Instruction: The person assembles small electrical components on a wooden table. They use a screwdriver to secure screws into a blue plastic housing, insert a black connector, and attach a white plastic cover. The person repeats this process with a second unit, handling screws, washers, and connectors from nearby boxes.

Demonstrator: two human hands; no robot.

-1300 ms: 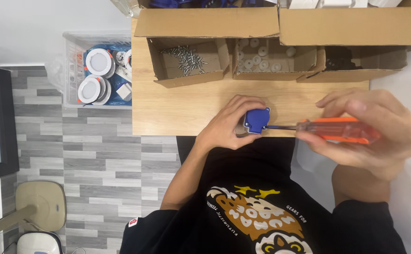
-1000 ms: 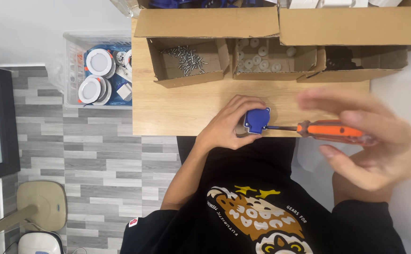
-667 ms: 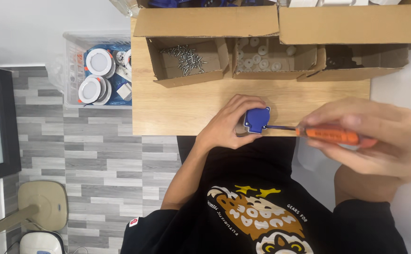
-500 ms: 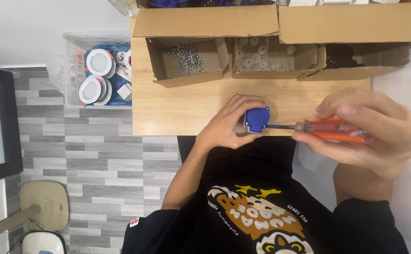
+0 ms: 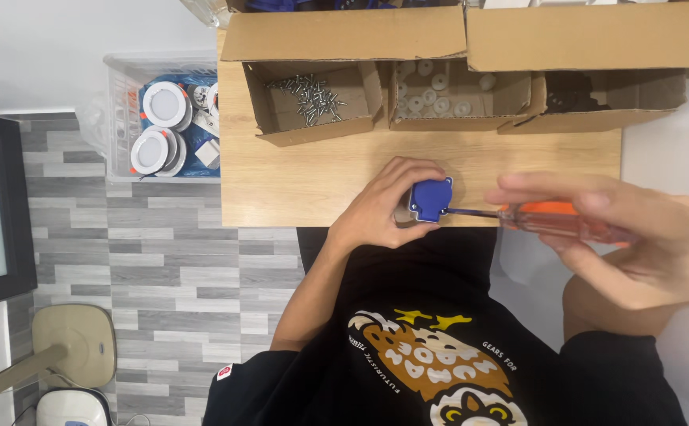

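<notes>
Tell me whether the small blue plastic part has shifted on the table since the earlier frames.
No. The small blue plastic part stays at the wooden table's near edge.

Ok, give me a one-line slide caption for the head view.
Left hand steadies a small blue part at the wooden table edge; right hand drives an orange-handled screwdriver into it.

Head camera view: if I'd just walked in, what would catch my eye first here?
Probably the orange-handled screwdriver in the right hand, its tip set into a small blue part that the left hand grips at the near edge of the wooden table. Behind them, open cardboard boxes hold screws and small white rings.
</notes>
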